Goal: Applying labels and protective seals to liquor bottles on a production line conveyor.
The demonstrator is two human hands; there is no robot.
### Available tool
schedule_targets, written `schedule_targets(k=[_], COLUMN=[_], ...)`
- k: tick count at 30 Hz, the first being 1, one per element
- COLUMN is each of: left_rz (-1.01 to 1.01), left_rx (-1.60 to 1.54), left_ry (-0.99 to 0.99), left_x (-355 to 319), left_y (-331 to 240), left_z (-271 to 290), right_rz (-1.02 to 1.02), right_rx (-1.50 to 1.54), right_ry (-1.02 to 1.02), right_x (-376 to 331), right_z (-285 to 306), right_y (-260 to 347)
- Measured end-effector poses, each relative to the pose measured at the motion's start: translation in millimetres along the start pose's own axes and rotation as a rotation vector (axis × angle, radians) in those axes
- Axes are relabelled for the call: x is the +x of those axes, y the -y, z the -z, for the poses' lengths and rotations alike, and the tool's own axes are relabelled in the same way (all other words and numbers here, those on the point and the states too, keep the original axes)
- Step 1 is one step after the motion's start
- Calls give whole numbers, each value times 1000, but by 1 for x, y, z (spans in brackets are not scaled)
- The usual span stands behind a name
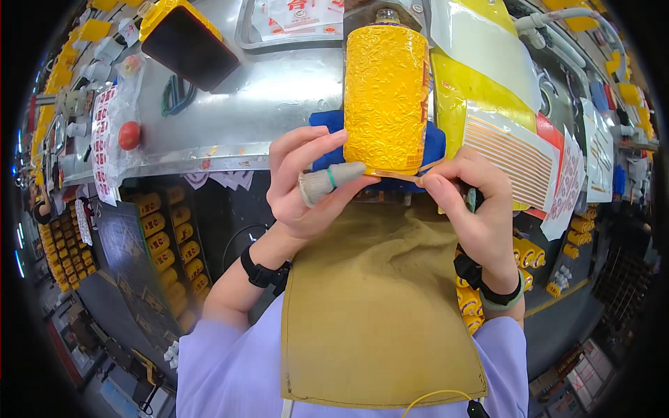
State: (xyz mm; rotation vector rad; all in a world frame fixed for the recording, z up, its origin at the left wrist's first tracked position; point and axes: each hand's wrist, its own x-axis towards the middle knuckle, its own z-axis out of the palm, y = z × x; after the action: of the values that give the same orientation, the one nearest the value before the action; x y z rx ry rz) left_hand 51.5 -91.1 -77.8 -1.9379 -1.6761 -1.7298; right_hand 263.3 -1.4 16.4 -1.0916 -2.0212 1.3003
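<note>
Tan apron (380, 313) at six o'clock; yellow bottle (385, 101), one o'clock from the left hand (301, 189) — grip unclear — and eleven from the right hand (481, 198), pinching a thin strip (401, 175).

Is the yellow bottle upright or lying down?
The bottle is lying down: its patterned side faces the head camera, and its neck points away from the apron.
</note>
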Motion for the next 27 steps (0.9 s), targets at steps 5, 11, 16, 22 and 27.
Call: schedule_targets(k=[5, 11, 16, 22, 27], left_rz=[-157, -168, -153, -28, 140], left_rx=[106, 145, 80, -96, -175], left_ry=[2, 89, 99, 64, 86], left_x=[3, 4, 6, 6, 10], left_y=[0, -3, -1, 0, -4], left_z=[-1, 3, 1, -6, -6], right_rz=[19, -2, 12, 1, 132], right_rx=[-20, -22, -83, -28, 15], right_ry=[-7, -17, -23, -27, 51], right_x=[1, 0, 1, 1, 4], right_z=[1, 2, 1, 0, -5], right_y=[0, -6, -9, -1, 16])
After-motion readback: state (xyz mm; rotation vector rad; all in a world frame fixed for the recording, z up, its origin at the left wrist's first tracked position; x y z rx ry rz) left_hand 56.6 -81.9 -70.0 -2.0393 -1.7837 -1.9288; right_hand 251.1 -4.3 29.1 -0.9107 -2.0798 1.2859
